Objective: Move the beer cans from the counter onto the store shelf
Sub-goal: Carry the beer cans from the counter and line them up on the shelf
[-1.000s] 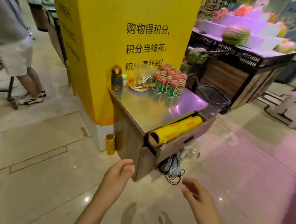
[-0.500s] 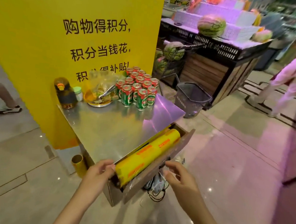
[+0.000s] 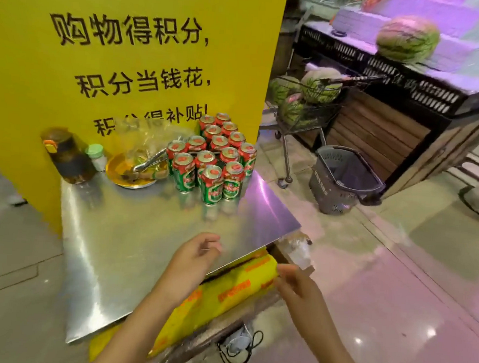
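Several green beer cans (image 3: pixel 217 157) with red tops stand clustered at the far right of the steel counter (image 3: pixel 131 247), against the yellow pillar. My left hand (image 3: pixel 191 258) hovers over the counter's near edge, fingers loosely curled, holding nothing. My right hand (image 3: pixel 296 284) is blurred, just right of the counter beside the yellow film roll (image 3: pixel 224 293), and empty. Both hands are well short of the cans. No store shelf for the cans is visible.
A dark bottle (image 3: pixel 67 155), a small jar (image 3: pixel 96 155) and a yellow dish with tongs (image 3: pixel 137 168) sit left of the cans. The roll lies in an open drawer below the counter. A grey basket (image 3: pixel 343 180) and a trolley of watermelons (image 3: pixel 306 101) stand to the right.
I have stepped closer, so the counter and cans loom larger. My left hand rose from the drawer's left end to over the counter edge; my right hand moved up beside the roll's end.
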### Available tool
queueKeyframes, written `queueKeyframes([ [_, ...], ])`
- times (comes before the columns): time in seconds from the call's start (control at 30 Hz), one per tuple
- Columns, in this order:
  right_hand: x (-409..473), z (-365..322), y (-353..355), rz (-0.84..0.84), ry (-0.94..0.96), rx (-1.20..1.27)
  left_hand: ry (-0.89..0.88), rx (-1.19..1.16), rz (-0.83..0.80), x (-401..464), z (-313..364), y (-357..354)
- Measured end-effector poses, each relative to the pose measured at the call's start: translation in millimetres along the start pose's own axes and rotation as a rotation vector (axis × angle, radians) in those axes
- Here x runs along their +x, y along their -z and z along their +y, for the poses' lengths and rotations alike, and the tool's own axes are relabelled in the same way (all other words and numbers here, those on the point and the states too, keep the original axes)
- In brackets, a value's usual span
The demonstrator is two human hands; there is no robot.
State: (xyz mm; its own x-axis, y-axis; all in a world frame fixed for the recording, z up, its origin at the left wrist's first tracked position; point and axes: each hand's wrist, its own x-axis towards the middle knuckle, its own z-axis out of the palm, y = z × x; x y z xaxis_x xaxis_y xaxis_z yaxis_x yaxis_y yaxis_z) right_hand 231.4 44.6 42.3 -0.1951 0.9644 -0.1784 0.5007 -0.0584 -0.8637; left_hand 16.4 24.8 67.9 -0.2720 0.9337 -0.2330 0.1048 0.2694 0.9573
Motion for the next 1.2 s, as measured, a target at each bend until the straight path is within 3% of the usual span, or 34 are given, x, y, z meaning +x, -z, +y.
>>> queueKeyframes([
  [0.27,155.7,-14.7,12.3,-0.278,0.054,0.068,0.157,0.002,0.290,59.7,-6.1,-27.6],
  [0.47,255.5,-22.6,-16.2,-0.335,0.046,0.047,0.232,0.058,0.333,140.1,-2.9,-14.8],
  [0.6,300.4,-26.8,-42.5,-0.350,0.146,0.066,0.132,0.106,0.339,189.8,0.4,-6.3],
  [0.77,322.1,-25.0,-79.0,-0.386,0.074,0.209,0.049,0.074,0.309,229.2,-16.5,0.0],
  [0.87,323.5,-19.6,-88.7,-0.296,0.089,0.251,0.037,0.079,0.306,239.2,-26.6,-0.3],
  [1.2,322.8,-18.3,-88.9,-0.233,0.119,0.247,0.042,0.069,0.386,240.1,-39.0,-0.6],
])
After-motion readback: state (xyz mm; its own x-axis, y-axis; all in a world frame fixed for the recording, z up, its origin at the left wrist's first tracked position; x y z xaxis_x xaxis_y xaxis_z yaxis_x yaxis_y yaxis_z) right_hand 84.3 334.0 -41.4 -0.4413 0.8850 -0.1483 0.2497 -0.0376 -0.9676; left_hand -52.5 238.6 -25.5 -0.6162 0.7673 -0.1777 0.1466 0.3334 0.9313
